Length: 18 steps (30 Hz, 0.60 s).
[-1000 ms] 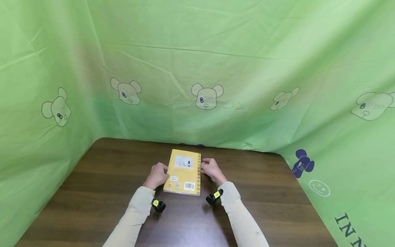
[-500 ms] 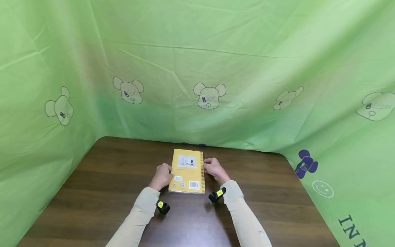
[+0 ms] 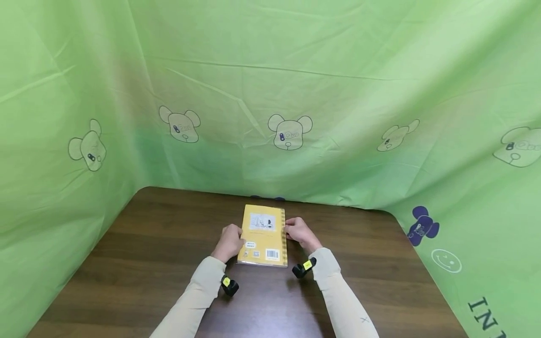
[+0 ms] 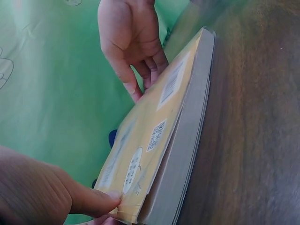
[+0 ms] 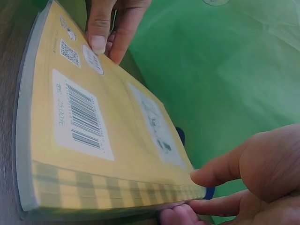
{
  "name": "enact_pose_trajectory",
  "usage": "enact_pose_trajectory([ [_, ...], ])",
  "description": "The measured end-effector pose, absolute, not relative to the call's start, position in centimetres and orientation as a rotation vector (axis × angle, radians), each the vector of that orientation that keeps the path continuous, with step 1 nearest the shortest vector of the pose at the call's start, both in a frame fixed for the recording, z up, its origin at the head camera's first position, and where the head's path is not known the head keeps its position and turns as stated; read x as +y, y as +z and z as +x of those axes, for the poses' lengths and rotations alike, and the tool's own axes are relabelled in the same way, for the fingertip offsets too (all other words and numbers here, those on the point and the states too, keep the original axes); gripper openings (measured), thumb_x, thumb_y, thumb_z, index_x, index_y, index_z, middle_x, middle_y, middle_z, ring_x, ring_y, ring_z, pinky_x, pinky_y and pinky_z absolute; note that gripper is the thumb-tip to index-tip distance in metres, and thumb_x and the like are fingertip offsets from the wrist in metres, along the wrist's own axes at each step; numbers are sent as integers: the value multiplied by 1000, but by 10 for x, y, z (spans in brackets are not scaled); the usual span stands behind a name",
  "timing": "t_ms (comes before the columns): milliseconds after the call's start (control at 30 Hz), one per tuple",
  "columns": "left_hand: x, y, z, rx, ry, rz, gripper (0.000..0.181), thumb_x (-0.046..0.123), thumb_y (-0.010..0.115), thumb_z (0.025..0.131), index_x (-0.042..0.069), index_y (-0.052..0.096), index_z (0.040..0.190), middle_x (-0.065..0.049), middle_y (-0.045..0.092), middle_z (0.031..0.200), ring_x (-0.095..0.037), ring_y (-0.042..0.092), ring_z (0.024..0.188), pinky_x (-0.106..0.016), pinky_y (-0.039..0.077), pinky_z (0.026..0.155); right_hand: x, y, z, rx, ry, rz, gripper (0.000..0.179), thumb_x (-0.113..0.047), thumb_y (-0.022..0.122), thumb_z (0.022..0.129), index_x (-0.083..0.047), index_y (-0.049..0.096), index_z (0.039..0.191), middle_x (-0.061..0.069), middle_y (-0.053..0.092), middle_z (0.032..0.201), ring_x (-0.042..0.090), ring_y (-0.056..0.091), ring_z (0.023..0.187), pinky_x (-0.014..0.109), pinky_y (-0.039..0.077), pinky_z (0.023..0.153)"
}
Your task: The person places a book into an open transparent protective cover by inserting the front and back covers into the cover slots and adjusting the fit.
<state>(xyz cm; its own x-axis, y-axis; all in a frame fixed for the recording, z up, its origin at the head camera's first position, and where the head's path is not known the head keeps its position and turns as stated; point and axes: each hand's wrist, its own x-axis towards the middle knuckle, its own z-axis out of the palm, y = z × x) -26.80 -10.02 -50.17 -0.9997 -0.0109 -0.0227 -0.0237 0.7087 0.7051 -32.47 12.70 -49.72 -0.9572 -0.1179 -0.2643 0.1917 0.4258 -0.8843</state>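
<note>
A yellow book (image 3: 263, 239) lies back cover up on the brown table, its checked spine on the right. A barcode, a QR code and a small drawing are printed on it. My left hand (image 3: 229, 242) pinches the left edge, with the thumb (image 4: 101, 200) on top and fingers partly hidden below. In the left wrist view the cover stands slightly apart from the page block (image 4: 183, 159) near that hand. At the spine, my right hand (image 3: 299, 231) holds the book, its thumb (image 5: 213, 172) at the cover's edge and fingertips under the spine side.
The wooden table (image 3: 169, 225) extends around the book on all sides. A green curtain (image 3: 228, 103) printed with bear heads hangs behind and beside it. Black wrist cameras on straps, the left one (image 3: 230, 286) and the right one (image 3: 303, 268), sit at both cuffs.
Book and both hands appear a little farther right in the head view. The curtain and table have shifted right too, by less. Both hands keep their hold on the book.
</note>
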Motion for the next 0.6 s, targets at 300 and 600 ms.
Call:
enact_pose_trajectory([
  [300, -91, -499, -269, 2882, 1206, -11, 10, -1, 72, 90, -5, 76, 98, -13, 69, 93, -17, 58, 80, -30, 53, 73, 136, -493, -324, 2421, -1510, 80, 45, 1, 52, 99, 21, 44, 138, 34, 55, 134, 25, 61, 104, 33, 58, 86],
  [600, -86, -503, -267, 2882, 1236, 57, 32, -3, 71, 90, 4, 56, 63, -6, 54, 69, -14, 49, 64, -22, 40, 57, 141, -493, -320, 2431, -1499, 91, 46, 0, 51, 100, 21, 43, 139, 35, 53, 135, 31, 61, 111, 40, 57, 93],
])
